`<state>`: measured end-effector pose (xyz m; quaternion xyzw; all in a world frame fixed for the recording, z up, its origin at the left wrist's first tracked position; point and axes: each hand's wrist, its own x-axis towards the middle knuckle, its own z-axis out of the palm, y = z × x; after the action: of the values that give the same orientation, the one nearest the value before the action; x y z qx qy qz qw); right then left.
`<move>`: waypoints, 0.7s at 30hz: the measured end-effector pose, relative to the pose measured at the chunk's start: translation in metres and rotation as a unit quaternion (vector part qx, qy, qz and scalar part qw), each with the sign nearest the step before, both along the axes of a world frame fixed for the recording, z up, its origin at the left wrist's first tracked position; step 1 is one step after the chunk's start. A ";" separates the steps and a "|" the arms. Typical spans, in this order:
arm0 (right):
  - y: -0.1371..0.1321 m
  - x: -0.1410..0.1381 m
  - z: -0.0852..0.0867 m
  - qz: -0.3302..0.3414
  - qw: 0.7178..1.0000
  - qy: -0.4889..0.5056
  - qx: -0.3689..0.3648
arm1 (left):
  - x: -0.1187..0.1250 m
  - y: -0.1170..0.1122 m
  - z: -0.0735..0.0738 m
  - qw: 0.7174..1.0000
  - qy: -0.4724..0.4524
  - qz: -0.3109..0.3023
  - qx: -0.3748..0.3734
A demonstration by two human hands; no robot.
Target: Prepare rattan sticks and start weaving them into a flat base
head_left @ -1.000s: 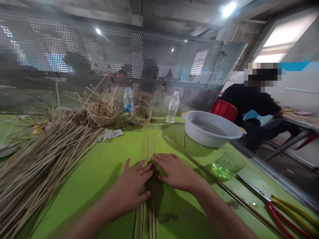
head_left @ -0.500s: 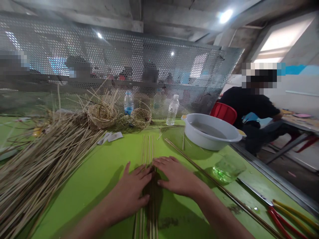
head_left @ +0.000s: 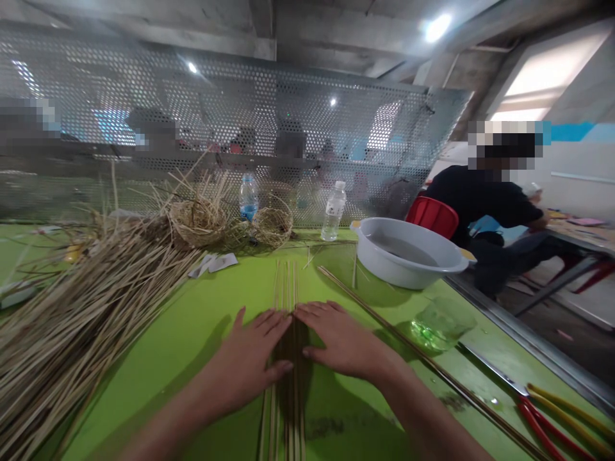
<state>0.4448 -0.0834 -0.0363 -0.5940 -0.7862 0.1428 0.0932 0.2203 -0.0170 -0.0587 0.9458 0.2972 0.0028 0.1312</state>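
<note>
Several thin pale reed strips [head_left: 294, 410] lie side by side down the middle of the green table [head_left: 173, 365], pointing away from me. My left hand [head_left: 254, 352] rests over them from the left, fingers stretched out flat and thumb apart. From the right, my right hand [head_left: 336, 336] lies flat with its fingertips on the same strips. The two sets of fingertips nearly meet. Beneath my hands, part of the strips is hidden. To the right, a few longer strips [head_left: 408, 339] run diagonally across the table.
A big heap of reeds [head_left: 96, 314] covers the left side. Behind stand woven baskets [head_left: 196, 224], two bottles [head_left: 333, 211] and a grey-white basin [head_left: 408, 256] holding water. At right are a clear container [head_left: 439, 325] and red-and-yellow-handled shears [head_left: 526, 394]. A person [head_left: 485, 198] sits beyond the table edge.
My left hand has shifted slightly up along the strips, away from me. The right hand stays almost where it was.
</note>
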 end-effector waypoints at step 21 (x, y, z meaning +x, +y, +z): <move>-0.001 -0.002 -0.001 -0.002 1.000 -0.020 -0.010 | -0.005 0.008 -0.003 0.999 0.037 0.017 0.010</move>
<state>0.4425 -0.0842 -0.0377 -0.5994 -0.7852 0.1383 0.0717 0.2148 -0.0087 -0.0620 0.9414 0.3175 -0.0267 0.1109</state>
